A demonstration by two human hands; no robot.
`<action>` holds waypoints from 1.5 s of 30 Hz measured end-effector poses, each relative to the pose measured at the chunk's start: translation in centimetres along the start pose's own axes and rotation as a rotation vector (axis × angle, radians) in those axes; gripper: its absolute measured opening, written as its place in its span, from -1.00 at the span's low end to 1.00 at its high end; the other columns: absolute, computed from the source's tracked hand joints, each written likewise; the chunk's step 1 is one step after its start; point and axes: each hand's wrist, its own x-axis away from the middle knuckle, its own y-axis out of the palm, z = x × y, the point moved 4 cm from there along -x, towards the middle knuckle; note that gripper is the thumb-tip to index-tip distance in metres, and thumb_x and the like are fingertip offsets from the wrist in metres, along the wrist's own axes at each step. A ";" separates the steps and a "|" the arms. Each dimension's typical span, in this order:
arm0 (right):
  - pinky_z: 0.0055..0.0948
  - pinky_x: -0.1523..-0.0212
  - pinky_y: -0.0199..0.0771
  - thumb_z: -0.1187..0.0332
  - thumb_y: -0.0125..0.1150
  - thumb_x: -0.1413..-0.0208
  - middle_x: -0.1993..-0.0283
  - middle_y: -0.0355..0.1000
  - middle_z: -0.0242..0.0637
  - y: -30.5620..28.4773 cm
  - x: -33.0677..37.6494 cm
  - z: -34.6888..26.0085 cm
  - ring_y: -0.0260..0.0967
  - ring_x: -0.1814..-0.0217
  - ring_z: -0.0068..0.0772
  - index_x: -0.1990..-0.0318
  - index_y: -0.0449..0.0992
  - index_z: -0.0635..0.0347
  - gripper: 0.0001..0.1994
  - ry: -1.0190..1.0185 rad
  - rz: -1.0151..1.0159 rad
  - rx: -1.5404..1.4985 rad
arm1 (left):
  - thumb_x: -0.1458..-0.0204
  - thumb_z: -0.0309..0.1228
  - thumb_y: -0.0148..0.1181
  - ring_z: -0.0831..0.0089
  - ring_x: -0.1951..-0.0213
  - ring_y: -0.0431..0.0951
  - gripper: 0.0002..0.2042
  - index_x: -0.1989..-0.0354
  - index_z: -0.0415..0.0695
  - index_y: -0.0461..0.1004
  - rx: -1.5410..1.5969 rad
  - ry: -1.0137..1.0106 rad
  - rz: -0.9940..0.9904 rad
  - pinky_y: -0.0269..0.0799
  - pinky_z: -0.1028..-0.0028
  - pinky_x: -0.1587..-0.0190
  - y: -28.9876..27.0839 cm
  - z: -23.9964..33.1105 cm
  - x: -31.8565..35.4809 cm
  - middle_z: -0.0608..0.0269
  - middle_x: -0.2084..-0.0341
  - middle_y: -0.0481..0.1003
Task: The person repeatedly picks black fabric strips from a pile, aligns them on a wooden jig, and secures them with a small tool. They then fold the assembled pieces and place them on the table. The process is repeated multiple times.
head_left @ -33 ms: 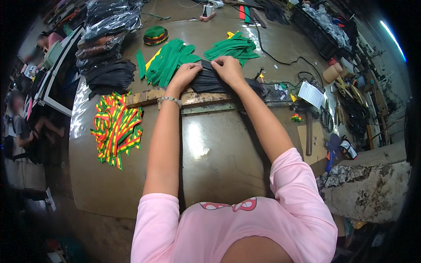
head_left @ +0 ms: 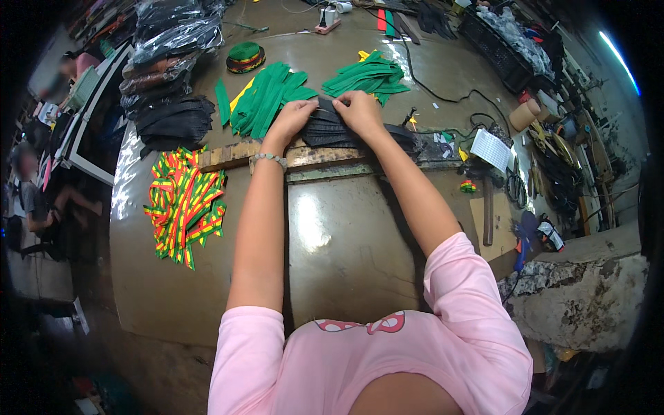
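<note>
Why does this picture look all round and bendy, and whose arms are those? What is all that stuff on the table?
The camera sits on a person's head and looks down, so you see their own arms. Its wide lens bends straight edges near the rim. The left hand and right hand both grip a bundle of black strips on a shiny brown table. Around them lie green strips, a second green pile, and striped red, yellow and green ribbons. A wooden bar lies under the left wrist. A small round cap sits farther back.
</note>
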 end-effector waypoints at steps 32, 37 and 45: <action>-0.56 0.48 0.25 0.19 0.24 0.08 0.60 0.39 -0.33 -14.5 7.7 14.2 0.26 0.54 -0.62 0.46 0.52 0.32 -0.70 0.236 0.092 -0.168 | 0.11 -0.33 0.23 0.62 0.40 0.39 -0.69 0.28 -0.36 0.49 -0.146 0.021 0.089 0.30 0.62 0.33 0.7 -0.6 -1.2 0.29 0.44 0.48; -0.51 0.39 0.35 0.21 0.20 0.04 0.48 0.49 -0.24 -10.3 3.7 4.7 0.41 0.45 -0.51 0.35 0.55 0.28 -0.73 -0.162 0.122 -0.285 | 0.10 -0.40 0.11 0.62 0.41 0.37 -0.73 0.25 -0.35 0.47 -0.151 -0.021 -0.031 0.28 0.60 0.30 0.8 0.1 0.2 0.34 0.42 0.45; -0.34 0.30 0.43 0.21 0.21 0.10 0.42 0.48 -0.09 0.7 -0.6 1.4 0.47 0.37 -0.17 0.36 0.57 0.20 -0.76 -0.096 0.008 -0.044 | -0.01 -0.21 0.09 0.67 0.48 0.28 -0.71 0.43 -0.25 0.49 -0.059 -0.108 0.001 0.22 0.60 0.44 0.0 -0.8 -0.7 0.42 0.52 0.39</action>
